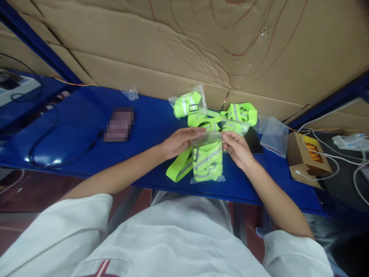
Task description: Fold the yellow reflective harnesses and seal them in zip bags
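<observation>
A clear zip bag (208, 161) with a folded neon-yellow reflective strap inside hangs between my hands, over the front part of the blue table. My left hand (183, 140) grips the bag's top edge at its left corner, fingers stretched along the seal. At the right corner, my right hand (236, 149) pinches the same edge between thumb and fingers. A loose reflective strap (179, 165) loops out on the left, partly behind the bag. Just beyond my hands lie more neon straps (238, 115), and one bagged strap (187, 104) sits behind them.
Empty clear bags (273, 134) lie right of the straps, beside a dark flat object (253, 141). A cardboard box (308, 157) and white cables stand farther right. On the left are a blurred-out reddish item (120, 125), a black cable and crumpled plastic (131, 93). Cardboard (144, 69) walls the back.
</observation>
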The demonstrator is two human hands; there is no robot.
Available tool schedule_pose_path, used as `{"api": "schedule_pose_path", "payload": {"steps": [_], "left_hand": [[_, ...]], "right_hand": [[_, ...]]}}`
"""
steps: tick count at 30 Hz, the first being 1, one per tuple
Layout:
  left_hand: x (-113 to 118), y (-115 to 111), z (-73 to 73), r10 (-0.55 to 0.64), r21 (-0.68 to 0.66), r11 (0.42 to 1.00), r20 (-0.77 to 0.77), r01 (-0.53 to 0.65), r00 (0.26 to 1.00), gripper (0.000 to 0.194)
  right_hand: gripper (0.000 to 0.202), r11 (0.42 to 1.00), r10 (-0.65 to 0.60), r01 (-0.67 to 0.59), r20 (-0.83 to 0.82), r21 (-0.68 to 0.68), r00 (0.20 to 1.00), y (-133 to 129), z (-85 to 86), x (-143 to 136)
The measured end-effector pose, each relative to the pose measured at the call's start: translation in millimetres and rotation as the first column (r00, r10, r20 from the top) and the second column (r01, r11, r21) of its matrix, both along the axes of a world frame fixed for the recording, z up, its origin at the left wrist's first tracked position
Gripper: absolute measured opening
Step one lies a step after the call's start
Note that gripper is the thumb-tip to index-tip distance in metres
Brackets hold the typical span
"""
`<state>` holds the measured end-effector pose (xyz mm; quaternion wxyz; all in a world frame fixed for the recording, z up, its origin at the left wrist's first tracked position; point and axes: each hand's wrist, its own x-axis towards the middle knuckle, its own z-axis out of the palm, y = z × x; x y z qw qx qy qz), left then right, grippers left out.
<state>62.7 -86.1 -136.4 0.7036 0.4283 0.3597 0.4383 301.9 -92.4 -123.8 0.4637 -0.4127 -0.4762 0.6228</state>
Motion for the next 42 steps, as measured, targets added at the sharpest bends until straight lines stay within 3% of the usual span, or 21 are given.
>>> {"api": "schedule_pose_path", "payload": {"steps": [5, 15, 18, 23, 27, 32, 37, 42], "left_hand": [[6, -20, -11.5, -0.075, -0.06, 0.995, 0.147, 0.085, 0.986, 0.053], [7, -26, -1.6, -0.078, -0.021, 0.997, 0.068, 0.079, 0.995, 0.067], [7, -27, -4.6, -0.097, -0.002, 0.995, 0.068, 0.097, 0.993, 0.067], [7, -26, -15.0, -0.031, 0.045, 0.999, 0.059, 0.028, 0.998, 0.061], [7, -28, -9.8, 0.025, 0.042, 0.999, 0.005, -0.025, 1.0, 0.055], [6, -33, -4.1, 0.073, 0.138, 0.989, -0.098, -0.059, 0.993, 0.047], [7, -33, -8.2, 0.091, 0.108, 0.991, -0.099, -0.08, 0.991, 0.042], [7, -32, -5.1, 0.061, -0.067, 0.996, -0.042, -0.064, 0.997, 0.045]], "right_hand": [[0.048, 0.999, -0.044, 0.045, -0.023, 0.026, 0.999, -10, 3.1, 4], [0.052, 0.998, -0.056, 0.056, -0.007, -0.013, 0.998, -13, 1.1, 0], [0.051, 0.998, -0.053, 0.053, -0.008, -0.018, 0.999, -15, 3.1, 4], [0.047, 0.998, -0.039, 0.038, 0.017, 0.05, 0.999, -16, 1.7, 10], [0.044, 0.996, -0.056, 0.058, -0.024, 0.066, 0.998, -18, 1.5, 8], [0.047, 0.998, 0.02, -0.021, 0.032, 0.053, 0.999, -21, -2.6, 2], [0.05, 0.983, -0.034, 0.016, 0.1, 0.185, 0.994, -24, -9.8, 1], [0.053, 0.987, 0.02, -0.048, 0.179, 0.152, 0.984, -26, -9.7, -1]]}}
